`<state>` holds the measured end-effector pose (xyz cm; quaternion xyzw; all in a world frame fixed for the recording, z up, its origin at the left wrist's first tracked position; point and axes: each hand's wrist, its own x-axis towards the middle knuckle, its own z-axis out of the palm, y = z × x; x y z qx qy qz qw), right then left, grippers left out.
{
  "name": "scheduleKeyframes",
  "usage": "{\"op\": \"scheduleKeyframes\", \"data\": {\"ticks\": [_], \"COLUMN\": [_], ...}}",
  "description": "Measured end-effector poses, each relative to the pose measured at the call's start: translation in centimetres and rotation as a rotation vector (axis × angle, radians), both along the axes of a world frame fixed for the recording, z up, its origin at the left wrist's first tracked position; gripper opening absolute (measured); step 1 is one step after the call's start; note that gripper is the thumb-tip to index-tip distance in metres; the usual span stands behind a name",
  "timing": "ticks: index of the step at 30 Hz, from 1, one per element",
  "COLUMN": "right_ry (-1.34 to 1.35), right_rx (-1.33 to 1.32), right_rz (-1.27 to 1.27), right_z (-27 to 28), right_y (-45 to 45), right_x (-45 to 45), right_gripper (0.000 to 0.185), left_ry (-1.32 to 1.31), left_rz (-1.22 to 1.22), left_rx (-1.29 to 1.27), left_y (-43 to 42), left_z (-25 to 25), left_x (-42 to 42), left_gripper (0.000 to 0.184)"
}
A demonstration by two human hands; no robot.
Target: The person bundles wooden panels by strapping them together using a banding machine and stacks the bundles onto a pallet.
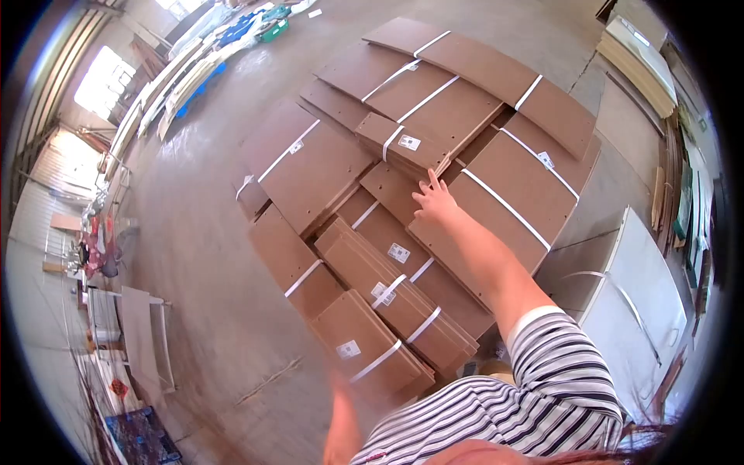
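Note:
My right hand (436,200) reaches out over bundles of flat brown panels, its fingers apart. The fingertips are at the near end of a short strapped panel bundle (403,143) with a white label; I cannot tell whether they press on it. Just right of that hand lies a wide brown panel stack (496,203) with white straps. My left hand (338,385) is low in the view, smeared by motion, beside a labelled panel bundle (364,341). Its fingers do not show clearly. Between the hands lies a long narrow panel bundle (395,291).
White panels with a loose strap (632,310) stand at the right. Stacked boards (637,66) are at the far right. Long wrapped material (201,66) lies along the far left. A metal frame with a grey panel (143,333) stands left on the concrete floor (209,232).

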<state>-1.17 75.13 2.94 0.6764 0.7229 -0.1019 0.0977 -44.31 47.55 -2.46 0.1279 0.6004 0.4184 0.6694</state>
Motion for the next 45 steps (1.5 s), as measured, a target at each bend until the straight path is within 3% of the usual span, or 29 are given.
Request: {"op": "scheduleKeyframes", "data": {"ticks": [2, 4, 5, 7, 10, 13, 15, 17, 19, 21, 23, 25, 27, 30, 31, 32, 33, 34, 35, 36, 37, 38, 41, 42, 44, 45], "right_ry": [0.36, 0.535, 0.618, 0.744, 1.027, 1.074, 1.045, 1.112, 1.098, 1.071, 1.046, 1.025, 1.072, 0.924, 0.878, 0.825, 0.767, 0.761, 0.755, 0.827, 0.942, 0.947, 0.967, 0.916, 0.728, 0.599], "right_rx": [0.311, 0.488, 0.482, 0.465, 0.322, 0.164, -0.037, -0.149, -0.149, -0.086, -0.034, 0.112, 0.205, 0.275, 0.341, 0.344, 0.357, 0.335, 0.319, 0.519, 0.542, 0.553, 0.668, 0.655, 0.608, 0.609], "right_rz": [-0.101, -0.114, -0.107, -0.11, -0.225, -0.334, -0.37, -0.378, -0.388, -0.459, -0.545, -0.769, -0.854, -1.054, -1.09, -1.141, -1.196, -1.231, -1.263, -1.126, -1.392, -1.407, -1.244, -1.3, -1.328, -1.276], "right_z": [-2.1, 0.0, 0.6, 1.6, 4.4, 3.7, 4.6, 5.8, 5.6, 6.3, 7.5, 9.3, 8.7, 9.4, 8.9, 7.8, 6.6, 7.3, 7.9, 1.1, 0.6, 0.1, -2.0, 0.2, 3.7, 4.4], "right_y": [-1.3, -5.1, -7.2, -12.1, -20.3, -28.3, -33.2, -37.3, -41.6, -45.7, -50.1, -55.6, -61.8, -70.5, -74.0, -77.5, -80.7, -83.3, -85.8, -91.3, -93.9, -94.7, -97.9, -97.8, -96.5, -96.7], "right_x": [-0.4, -1.3, -1.6, -2.4, -3.0, -3.4, -3.1, -2.1, -0.4, 2.0, 4.3, 6.3, 8.5, 9.7, 9.6, 9.8, 9.6, 9.0, 8.3, 8.9, 6.6, 6.7, 5.9, 5.6, 5.2, 5.0], "right_gripper": [0.049, 0.043, 0.041, 0.037, 0.031, 0.033, 0.035, 0.035, 0.037, 0.038, 0.038, 0.037, 0.034, 0.03, 0.029, 0.027, 0.026, 0.024, 0.022, 0.019, 0.017, 0.017, 0.016, 0.017, 0.02, 0.022], "left_ry": [0.016, -0.023, -0.033, -0.053, -0.114, 0.019, 0.082, 0.392, 1.079, 1.404, 1.541, 1.293, 1.44, 1.173, 0.95, 0.872, 0.852, 0.676, 0.673, 0.491, 0.405, 0.268, 0.033, -0.016, -0.011, 0.001], "left_rz": [0.007, 0.008, -0.005, -0.007, -0.031, -0.109, -0.13, -0.149, -0.072, 0.121, 0.127, 0.136, -0.164, -0.347, -0.409, -0.56, -0.581, -0.689, -0.858, -0.919, -0.955, -1.129, -1.399, -1.42, -1.65, -1.678], "left_rx": [0.02, -0.002, 0.004, 0.002, -0.046, -0.044, 0.019, 0.102, 0.176, 0.298, 0.435, 0.736, 0.899, 0.908, 1.0, 0.994, 1.297, 1.363, 1.368, 1.481, 1.604, 1.534, 1.636, 1.714, 1.557, 1.694], "left_y": [-1.1, -0.7, -0.5, -0.3, -0.4, 0.2, 0.7, 1.6, 2.0, 2.4, 2.1, 2.2, 0.7, -5.9, -8.3, -10.1, -12.6, -15.2, -18.3, -20.8, -23.3, -26.3, -32.9, -34.5, -37.3, -38.1], "left_z": [-5.4, -3.2, -2.2, -1.3, -1.0, -2.9, -2.8, -3.1, -4.3, -2.3, 1.5, 2.5, 4.3, 12.4, 13.0, 13.4, 11.2, 11.1, 13.1, 12.6, 11.4, 12.6, 14.1, 14.1, 14.3, 14.2], "left_x": [-3.6, -2.1, -1.6, -0.9, -1.2, -2.9, -3.2, -4.2, -5.3, -3.6, 0.6, 6.0, 12.8, 27.4, 30.9, 34.4, 37.7, 40.9, 43.4, 45.8, 48.1, 49.7, 53.9, 54.9, 56.5, 57.4], "left_gripper": [0.081, 0.082, 0.082, 0.059, 0.059, 0.073, 0.063, 0.052, 0.043, 0.04, 0.036, 0.028, 0.032, 0.029, 0.033, 0.037, 0.04, 0.042, 0.046, 0.044, 0.046, 0.05, 0.052, 0.05, 0.052, 0.053]}}
